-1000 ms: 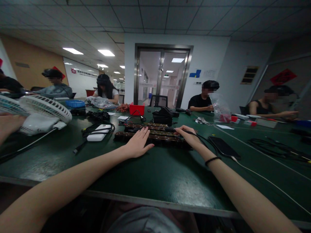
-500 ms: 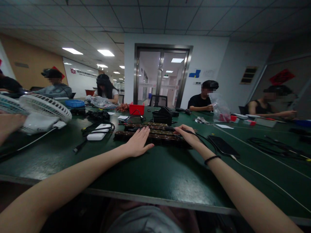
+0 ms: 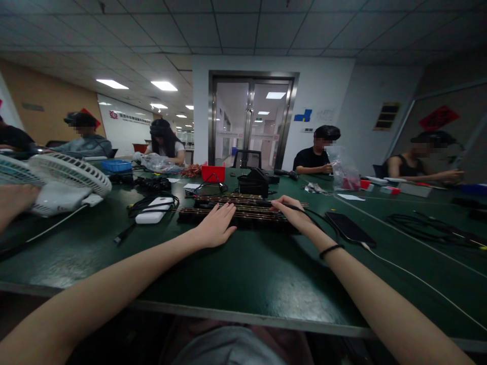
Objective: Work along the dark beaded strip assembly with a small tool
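—What do the two hands have?
—The left hand (image 3: 216, 225) lies nearly flat, fingers extended, on the many thin coppery rods (image 3: 253, 212) between them; the right hand (image 3: 292, 212) pinches one slim black tool (image 3: 263, 203).
—Beside them?
—One rounded white block (image 3: 154, 212) left of the left, one flat, glossy phone (image 3: 350, 228) right of the right.
—Surface, room?
—Shiny green tabletop (image 3: 228, 286); two glass doors (image 3: 233, 119) ahead, tiled ceiling (image 3: 236, 28).

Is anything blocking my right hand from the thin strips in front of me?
Nothing visible is. The right hand holds a black corded tool over the strips; the black case stands beyond them.
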`<state>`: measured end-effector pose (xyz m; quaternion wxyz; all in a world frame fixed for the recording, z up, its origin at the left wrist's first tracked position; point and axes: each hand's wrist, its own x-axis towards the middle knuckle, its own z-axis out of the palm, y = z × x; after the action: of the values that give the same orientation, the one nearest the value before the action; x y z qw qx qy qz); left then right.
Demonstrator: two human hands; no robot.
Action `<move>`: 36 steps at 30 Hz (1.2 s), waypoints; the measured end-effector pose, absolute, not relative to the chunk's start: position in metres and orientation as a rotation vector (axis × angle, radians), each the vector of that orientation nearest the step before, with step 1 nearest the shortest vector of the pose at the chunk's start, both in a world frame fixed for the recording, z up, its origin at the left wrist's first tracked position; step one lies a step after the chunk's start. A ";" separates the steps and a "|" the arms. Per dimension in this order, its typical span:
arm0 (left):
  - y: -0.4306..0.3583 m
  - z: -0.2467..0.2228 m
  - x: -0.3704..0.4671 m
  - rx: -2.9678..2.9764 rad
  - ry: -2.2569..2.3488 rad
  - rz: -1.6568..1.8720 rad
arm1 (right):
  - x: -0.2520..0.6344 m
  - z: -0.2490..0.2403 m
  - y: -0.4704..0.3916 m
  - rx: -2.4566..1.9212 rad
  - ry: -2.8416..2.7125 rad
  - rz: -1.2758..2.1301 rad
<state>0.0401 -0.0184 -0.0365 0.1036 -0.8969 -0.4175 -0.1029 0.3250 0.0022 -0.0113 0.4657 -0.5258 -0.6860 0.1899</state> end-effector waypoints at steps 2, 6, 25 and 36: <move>-0.019 -0.036 0.041 -2.638 -1.252 -0.270 | 0.325 -0.011 0.002 -1.288 -1.684 0.469; -0.020 -0.035 0.041 -2.597 -1.265 -0.335 | 0.323 -0.009 0.000 -1.287 -1.670 0.480; -0.023 -0.033 0.041 -2.644 -1.317 -0.232 | 0.322 -0.013 0.004 -1.268 -1.573 0.614; -0.020 -0.034 0.039 -2.616 -1.296 -0.293 | 0.323 -0.013 0.005 -1.261 -1.559 0.627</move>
<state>0.0391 -0.0202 -0.0345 0.1036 -0.8868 -0.4393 -0.0992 0.3231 0.0055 -0.0129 0.4972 -0.5207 -0.6439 0.2589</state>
